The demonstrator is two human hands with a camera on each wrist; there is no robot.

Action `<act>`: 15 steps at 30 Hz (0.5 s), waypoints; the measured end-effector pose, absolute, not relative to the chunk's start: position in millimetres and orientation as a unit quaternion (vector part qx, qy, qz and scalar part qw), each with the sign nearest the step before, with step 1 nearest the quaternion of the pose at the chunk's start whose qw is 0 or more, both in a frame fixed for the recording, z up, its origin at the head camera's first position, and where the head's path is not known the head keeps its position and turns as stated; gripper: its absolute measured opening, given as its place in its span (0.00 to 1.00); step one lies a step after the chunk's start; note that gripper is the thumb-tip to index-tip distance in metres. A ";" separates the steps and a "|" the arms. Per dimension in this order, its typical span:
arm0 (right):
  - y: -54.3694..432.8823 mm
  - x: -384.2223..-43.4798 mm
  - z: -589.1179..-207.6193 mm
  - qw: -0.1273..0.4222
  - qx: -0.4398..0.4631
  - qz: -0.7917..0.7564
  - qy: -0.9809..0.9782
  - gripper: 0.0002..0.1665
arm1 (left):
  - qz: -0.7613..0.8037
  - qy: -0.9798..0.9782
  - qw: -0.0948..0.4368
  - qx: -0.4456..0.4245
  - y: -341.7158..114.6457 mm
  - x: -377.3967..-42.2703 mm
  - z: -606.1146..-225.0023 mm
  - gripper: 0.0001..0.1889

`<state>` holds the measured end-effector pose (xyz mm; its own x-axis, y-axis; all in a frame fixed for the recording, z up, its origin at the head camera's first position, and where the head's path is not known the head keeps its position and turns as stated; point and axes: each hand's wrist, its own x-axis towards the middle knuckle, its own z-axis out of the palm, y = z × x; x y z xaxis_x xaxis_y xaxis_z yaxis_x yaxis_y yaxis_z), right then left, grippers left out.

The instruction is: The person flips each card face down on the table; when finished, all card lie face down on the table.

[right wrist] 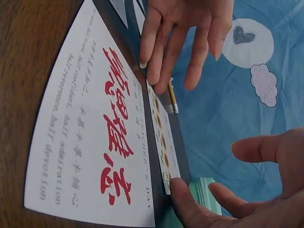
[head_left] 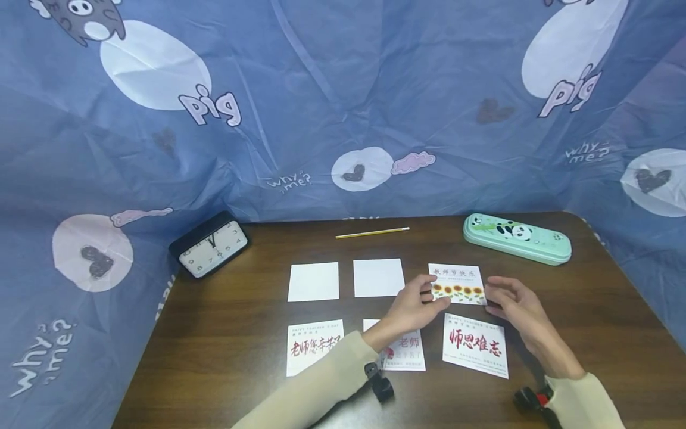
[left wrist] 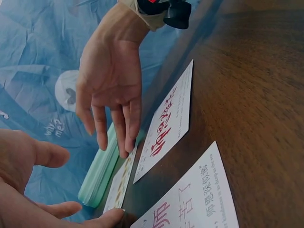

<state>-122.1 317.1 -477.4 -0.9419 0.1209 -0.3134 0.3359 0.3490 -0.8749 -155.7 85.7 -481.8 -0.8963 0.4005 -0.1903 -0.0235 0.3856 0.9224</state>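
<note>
A white card with a row of sunflowers (head_left: 458, 281) lies in the back row of cards on the table. My left hand (head_left: 412, 304) is at its left edge, with the fingertips touching or very close to it. On the card's other side, my right hand (head_left: 515, 307) has its fingers at the right edge. Both wrist views show the fingers spread and loosely extended around the card, not curled round it. Just in front of it lies a card with red characters (right wrist: 118, 128). Below my left forearm, another printed card (head_left: 409, 351) is partly hidden.
Two blank white cards (head_left: 313, 282) lie left of the sunflower card, and a red-lettered card (head_left: 308, 348) sits front left. A yellow pencil (head_left: 372, 233), a green panda pencil case (head_left: 517, 238) and a black clock (head_left: 211, 245) stand toward the back, before a blue cloth (head_left: 300, 167).
</note>
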 end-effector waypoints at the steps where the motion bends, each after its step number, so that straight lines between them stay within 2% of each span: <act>1: 317.3 -122.3 -477.6 0.098 0.140 -0.555 0.814 0.37 | 0.541 0.810 0.196 0.115 86.0 -155.6 -481.4 0.31; 15: 324.2 -130.8 -481.1 0.119 0.152 -0.582 0.790 0.38 | 0.523 0.824 0.183 0.119 88.7 -150.3 -481.2 0.31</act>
<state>-130.8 324.2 -481.1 -0.9257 0.1019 -0.3642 0.3780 0.2763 -0.8836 -150.3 88.7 -481.2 -0.9048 0.3877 -0.1763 0.0053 0.4242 0.9056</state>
